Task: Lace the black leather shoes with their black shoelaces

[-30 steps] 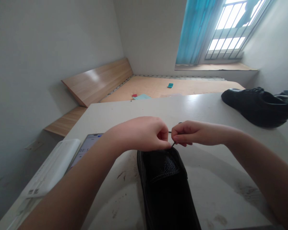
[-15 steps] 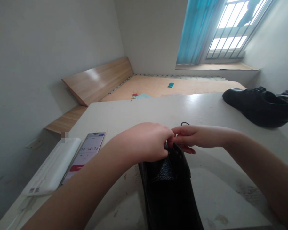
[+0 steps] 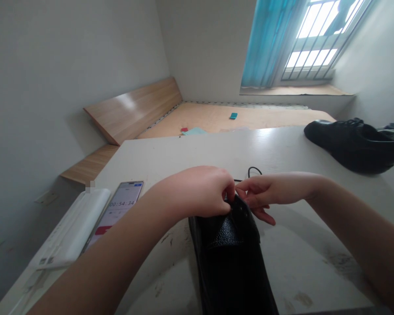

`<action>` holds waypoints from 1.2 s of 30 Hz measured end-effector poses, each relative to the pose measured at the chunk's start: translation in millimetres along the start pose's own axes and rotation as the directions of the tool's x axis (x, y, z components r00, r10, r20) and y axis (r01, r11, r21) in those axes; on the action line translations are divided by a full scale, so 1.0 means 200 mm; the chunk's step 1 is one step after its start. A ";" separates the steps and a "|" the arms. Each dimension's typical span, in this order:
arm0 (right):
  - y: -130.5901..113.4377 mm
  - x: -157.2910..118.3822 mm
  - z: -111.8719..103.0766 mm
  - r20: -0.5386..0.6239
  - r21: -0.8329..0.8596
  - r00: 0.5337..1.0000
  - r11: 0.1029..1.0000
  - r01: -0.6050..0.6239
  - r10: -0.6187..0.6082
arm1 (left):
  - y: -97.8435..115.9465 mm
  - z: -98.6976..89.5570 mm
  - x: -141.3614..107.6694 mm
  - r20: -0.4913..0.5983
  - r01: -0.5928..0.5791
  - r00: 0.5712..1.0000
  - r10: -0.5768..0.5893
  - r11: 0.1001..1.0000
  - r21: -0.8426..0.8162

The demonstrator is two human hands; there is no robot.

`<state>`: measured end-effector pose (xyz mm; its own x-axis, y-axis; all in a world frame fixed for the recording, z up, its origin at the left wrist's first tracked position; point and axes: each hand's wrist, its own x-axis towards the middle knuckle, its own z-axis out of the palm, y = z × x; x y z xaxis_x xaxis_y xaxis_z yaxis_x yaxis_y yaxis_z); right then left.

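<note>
Shoe [image 3: 234,275], black and leathery, lies on the table [image 3: 170,153] at the near edge of view, its opening towards the person and its far end hidden behind the hands. It looks light enough for one hand, with a stiff body and a softer, bendable tongue [image 3: 226,234]; the grained, shiny surface may be a little slick. The lace flap [image 3: 248,214] on its right side, with small holes along it, would probably flex under a pinch, so its edge seems the best place to hold; for lifting, the firmer sides look surer.

The left hand [image 3: 202,190] is curled with thumb and forefinger drawn together at the top of the tongue; whether they grip lace or leather cannot be told. The right hand [image 3: 274,188] has its thumb and forefinger at the flap's edge, the other fingers loosely spread; what it pinches, if anything, is hidden.

A thin black lace [image 3: 254,168] loops up just behind the right hand. It looks limp and light, easiest to take near its tip, which is not visible.

Further out, a phone [image 3: 128,192] lies beside a white box [image 3: 70,227] on the left, and a second shoe [image 3: 348,146] rests far right. Beyond the table is a bed [image 3: 210,114].
</note>
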<state>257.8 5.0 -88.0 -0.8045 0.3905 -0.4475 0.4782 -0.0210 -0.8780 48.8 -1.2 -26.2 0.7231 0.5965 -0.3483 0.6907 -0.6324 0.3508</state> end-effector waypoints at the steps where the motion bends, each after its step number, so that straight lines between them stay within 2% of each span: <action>1: 0.00 0.00 0.00 0.013 0.000 1.000 1.000 -0.006 0.006 | 0.00 0.00 0.00 -0.004 0.000 1.000 0.000 1.000 -0.005; 4: -0.01 0.00 0.00 0.006 0.005 1.000 1.000 -0.001 0.001 | -0.01 0.00 0.00 -0.009 -0.009 1.000 0.009 1.000 -0.014; 9: 0.02 0.04 0.01 -0.039 0.032 0.996 0.997 0.077 -0.075 | -0.02 0.00 0.00 -0.004 -0.037 0.999 0.037 0.999 -0.003; 15: 0.09 0.09 -0.01 -0.030 0.081 0.985 0.981 0.175 -0.173 | 0.00 0.02 0.01 -0.092 -0.044 0.994 0.049 0.997 0.060; 17: 0.10 0.08 -0.03 -0.058 0.072 0.982 0.981 0.182 -0.178 | 0.01 0.01 0.01 -0.106 -0.052 0.992 0.060 0.996 0.079; 19: 0.09 0.07 -0.04 -0.132 0.044 0.970 0.977 0.209 -0.202 | 0.01 -0.01 -0.01 -0.133 -0.033 0.990 0.041 0.998 0.060; 21: 0.06 0.04 -0.04 -0.211 -0.010 0.939 0.961 0.277 -0.273 | 0.00 -0.03 -0.02 -0.212 -0.031 0.977 0.032 0.999 0.007; 23: 0.02 0.02 0.00 -0.264 -0.031 0.876 0.911 0.411 -0.404 | 0.00 -0.07 -0.05 -0.340 -0.073 0.939 0.048 0.995 -0.061; 26: -0.06 -0.01 0.06 -0.298 0.161 0.768 0.763 0.625 -0.567 | -0.01 -0.12 -0.10 -0.467 -0.128 0.882 0.055 0.984 -0.126; 28: -0.10 -0.03 0.09 -0.342 0.346 0.738 0.652 0.675 -0.582 | -0.04 -0.13 -0.11 -0.411 -0.084 0.911 0.028 0.989 -0.118; 30: -0.12 -0.06 0.08 -0.421 0.460 0.737 0.575 0.676 -0.529 | -0.09 -0.13 -0.09 -0.247 0.061 0.966 -0.070 0.997 -0.044; 31: -0.12 -0.07 0.06 -0.473 0.484 0.734 0.553 0.678 -0.487 | -0.12 -0.12 -0.07 -0.145 0.160 0.977 -0.156 0.987 0.019; 33: -0.09 -0.07 0.01 -0.558 0.503 0.734 0.546 0.670 -0.387 | -0.20 -0.09 -0.01 -0.037 0.361 0.932 -0.361 0.913 0.189; 36: -0.01 -0.02 -0.05 -0.604 0.525 0.754 0.584 0.620 -0.257 | -0.29 -0.02 0.11 0.029 0.414 0.900 -0.436 0.872 0.260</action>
<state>264.1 13.3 -82.0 -0.5166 0.8562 -0.0088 -0.4043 -0.2530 -0.8789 23.8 51.2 -50.6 0.3491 0.7981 -0.4911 0.8993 -0.4327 -0.0641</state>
